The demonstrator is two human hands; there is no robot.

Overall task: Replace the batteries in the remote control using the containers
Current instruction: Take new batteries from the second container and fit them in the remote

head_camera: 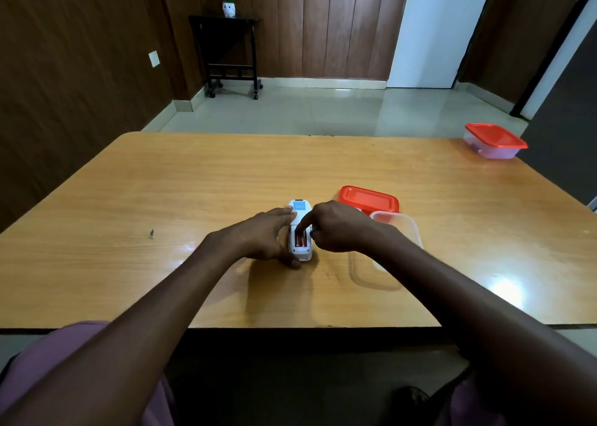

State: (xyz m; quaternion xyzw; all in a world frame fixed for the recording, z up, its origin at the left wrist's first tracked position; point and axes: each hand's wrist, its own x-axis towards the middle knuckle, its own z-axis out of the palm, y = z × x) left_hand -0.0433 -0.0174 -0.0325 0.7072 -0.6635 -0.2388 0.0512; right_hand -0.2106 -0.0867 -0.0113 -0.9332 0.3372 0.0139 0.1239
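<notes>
Now: left hand grips the remote (long axis pointing away) — right hand forefinger presses a battery.

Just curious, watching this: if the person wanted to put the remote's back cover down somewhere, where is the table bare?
The table is bare all along its left half and across the far middle. It is crowded around the remote, held by the left hand and right hand, with the open box and red lid beside. A closed box fills the far right corner.

Bright, table glare, wide-angle edge distortion
</notes>
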